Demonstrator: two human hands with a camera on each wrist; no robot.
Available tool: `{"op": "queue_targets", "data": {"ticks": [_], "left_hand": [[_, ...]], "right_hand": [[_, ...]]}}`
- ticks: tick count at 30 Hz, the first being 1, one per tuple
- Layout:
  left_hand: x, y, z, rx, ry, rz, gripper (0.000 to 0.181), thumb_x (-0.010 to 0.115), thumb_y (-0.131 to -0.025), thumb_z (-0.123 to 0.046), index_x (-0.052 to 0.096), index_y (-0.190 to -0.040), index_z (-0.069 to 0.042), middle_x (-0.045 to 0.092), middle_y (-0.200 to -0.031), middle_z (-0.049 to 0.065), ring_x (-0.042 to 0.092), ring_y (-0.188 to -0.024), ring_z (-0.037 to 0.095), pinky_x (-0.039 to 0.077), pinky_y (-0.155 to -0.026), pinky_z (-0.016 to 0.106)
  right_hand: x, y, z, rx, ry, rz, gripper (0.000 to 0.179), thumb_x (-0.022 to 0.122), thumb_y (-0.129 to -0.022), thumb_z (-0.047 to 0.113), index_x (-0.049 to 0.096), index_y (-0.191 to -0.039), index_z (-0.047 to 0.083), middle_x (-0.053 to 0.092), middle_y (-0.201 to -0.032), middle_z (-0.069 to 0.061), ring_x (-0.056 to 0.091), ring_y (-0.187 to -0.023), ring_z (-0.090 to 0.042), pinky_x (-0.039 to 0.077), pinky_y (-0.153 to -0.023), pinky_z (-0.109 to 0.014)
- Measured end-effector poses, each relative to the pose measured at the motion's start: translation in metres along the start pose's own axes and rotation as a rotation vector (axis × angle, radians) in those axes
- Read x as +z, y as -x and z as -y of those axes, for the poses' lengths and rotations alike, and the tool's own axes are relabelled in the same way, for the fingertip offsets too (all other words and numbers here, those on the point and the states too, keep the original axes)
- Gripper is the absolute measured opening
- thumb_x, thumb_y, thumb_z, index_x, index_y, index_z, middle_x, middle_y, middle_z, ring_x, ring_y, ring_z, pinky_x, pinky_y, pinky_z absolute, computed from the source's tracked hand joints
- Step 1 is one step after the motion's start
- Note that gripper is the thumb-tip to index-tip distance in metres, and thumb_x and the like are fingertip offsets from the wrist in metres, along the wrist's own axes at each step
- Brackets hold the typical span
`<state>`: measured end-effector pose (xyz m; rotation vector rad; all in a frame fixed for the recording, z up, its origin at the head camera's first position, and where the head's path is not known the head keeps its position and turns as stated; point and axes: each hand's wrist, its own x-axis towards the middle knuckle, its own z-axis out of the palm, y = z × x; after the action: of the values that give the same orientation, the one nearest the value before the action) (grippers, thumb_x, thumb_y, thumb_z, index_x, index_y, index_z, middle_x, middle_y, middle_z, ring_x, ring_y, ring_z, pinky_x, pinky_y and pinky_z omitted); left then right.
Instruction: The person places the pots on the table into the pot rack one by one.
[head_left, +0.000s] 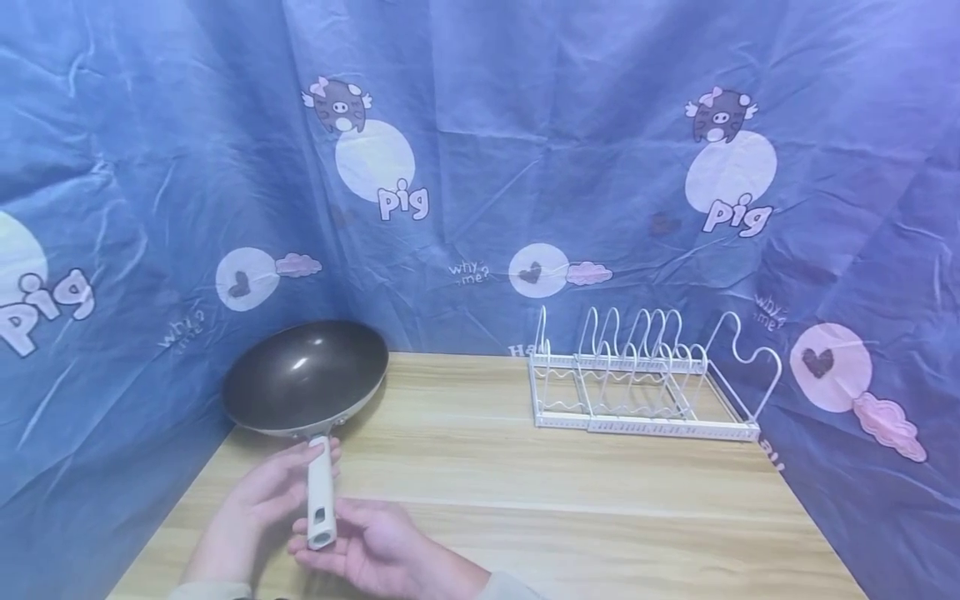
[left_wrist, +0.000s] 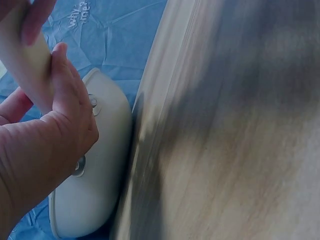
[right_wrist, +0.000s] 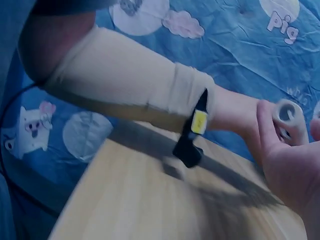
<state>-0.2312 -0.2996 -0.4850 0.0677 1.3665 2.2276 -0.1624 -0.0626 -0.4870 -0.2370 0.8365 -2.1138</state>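
Observation:
A frying pan (head_left: 307,375) with a dark inside, pale outside and long cream handle (head_left: 320,487) is at the back left of the table, tilted a little. Its handle points toward me. Close to the pan's bowl, my left hand (head_left: 258,492) grips the handle, thumb on top and fingertips showing on the far side. My right hand (head_left: 382,542) holds the handle's end from below, fingers under it and thumb by its side. Rivets show on the pan's pale outer wall (left_wrist: 107,145) in the left wrist view. Whether the pan's base touches the table cannot be told.
At the back right of the wooden table (head_left: 480,492) stands a white wire rack (head_left: 645,425) with several upright loops. Blue printed cloth (head_left: 480,167) hangs behind and along both sides. A dark strap device (right_wrist: 192,142) is on a sleeved wrist.

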Motion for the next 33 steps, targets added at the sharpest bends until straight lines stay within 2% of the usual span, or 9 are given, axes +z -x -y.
{"op": "queue_targets", "data": {"ticks": [6,10,13,16,19,23,26,30,33], "left_hand": [[0.0,-0.001,0.004,0.023,0.042,0.006,0.027,0.043,-0.117,-0.015,0.066,-0.129,-0.022,0.073,-0.13,-0.007,0.069,-0.125,0.009,0.056,-0.117,0.031],[0.0,0.0,0.006,0.031,0.052,0.0,0.027,0.042,-0.117,-0.015,0.064,-0.128,-0.024,0.073,-0.132,-0.007,0.069,-0.126,0.008,0.055,-0.118,0.031],[0.0,0.001,0.007,0.034,0.034,-0.006,0.024,0.042,-0.117,-0.016,0.059,-0.133,-0.023,0.072,-0.132,-0.009,0.067,-0.128,0.007,0.055,-0.118,0.03],[0.0,0.002,0.007,0.042,-0.009,-0.043,0.026,0.044,-0.117,-0.018,0.049,-0.142,-0.02,0.072,-0.132,-0.012,0.066,-0.13,0.006,0.055,-0.117,0.028],[0.001,0.001,0.007,0.043,-0.041,-0.102,0.032,0.047,-0.116,-0.018,0.044,-0.147,-0.017,0.074,-0.129,-0.014,0.067,-0.128,0.006,0.056,-0.115,0.028],[0.007,-0.003,0.008,0.058,-0.11,-0.169,0.031,0.05,-0.115,-0.015,0.048,-0.145,-0.012,0.075,-0.125,-0.015,0.068,-0.123,0.007,0.058,-0.111,0.027],[0.015,-0.007,0.008,0.083,-0.177,-0.211,0.036,0.053,-0.113,-0.015,0.047,-0.148,-0.005,0.074,-0.122,-0.015,0.068,-0.122,0.008,0.058,-0.109,0.026],[0.027,-0.01,0.01,0.095,-0.231,-0.245,0.053,0.053,-0.113,-0.016,0.036,-0.157,0.006,0.073,-0.122,-0.016,0.066,-0.123,0.009,0.058,-0.107,0.025],[0.034,-0.011,0.011,0.094,-0.269,-0.253,0.061,0.051,-0.114,-0.018,0.026,-0.162,0.01,0.07,-0.124,-0.017,0.065,-0.125,0.009,0.056,-0.109,0.024]], "right_hand": [[0.007,-0.003,-0.005,-0.008,-0.049,-0.026,0.051,0.049,-0.113,0.019,0.041,-0.156,-0.006,0.068,-0.132,-0.022,0.066,-0.137,-0.041,0.048,-0.127,-0.046],[0.005,-0.005,-0.005,0.002,-0.062,0.005,0.049,0.048,-0.112,0.017,0.042,-0.155,-0.007,0.069,-0.128,-0.018,0.07,-0.128,-0.027,0.049,-0.127,-0.041],[0.006,-0.007,-0.004,0.015,-0.076,0.018,0.049,0.047,-0.112,0.016,0.041,-0.156,-0.005,0.068,-0.124,-0.014,0.069,-0.12,-0.019,0.056,-0.118,-0.033],[0.008,-0.008,-0.002,0.027,-0.094,0.012,0.049,0.049,-0.111,0.015,0.042,-0.155,-0.004,0.067,-0.122,-0.012,0.067,-0.117,-0.017,0.059,-0.108,-0.025],[0.007,-0.009,0.001,0.039,-0.097,-0.004,0.049,0.051,-0.11,0.014,0.044,-0.156,-0.003,0.066,-0.12,-0.011,0.065,-0.115,-0.016,0.06,-0.104,-0.023],[0.003,-0.008,0.005,0.052,-0.064,-0.033,0.049,0.051,-0.11,0.013,0.045,-0.156,-0.004,0.067,-0.118,-0.011,0.067,-0.112,-0.017,0.061,-0.106,-0.026],[0.001,-0.006,0.01,0.048,-0.022,-0.054,0.049,0.049,-0.111,0.013,0.044,-0.156,-0.007,0.068,-0.12,-0.014,0.069,-0.112,-0.019,0.059,-0.113,-0.032],[-0.001,0.0,0.015,0.034,0.023,-0.08,0.051,0.049,-0.112,0.014,0.042,-0.157,-0.009,0.068,-0.124,-0.017,0.069,-0.121,-0.024,0.053,-0.123,-0.041],[-0.003,0.004,0.016,0.025,0.05,-0.091,0.052,0.05,-0.112,0.014,0.042,-0.158,-0.009,0.068,-0.125,-0.018,0.068,-0.125,-0.026,0.052,-0.124,-0.045]]}}
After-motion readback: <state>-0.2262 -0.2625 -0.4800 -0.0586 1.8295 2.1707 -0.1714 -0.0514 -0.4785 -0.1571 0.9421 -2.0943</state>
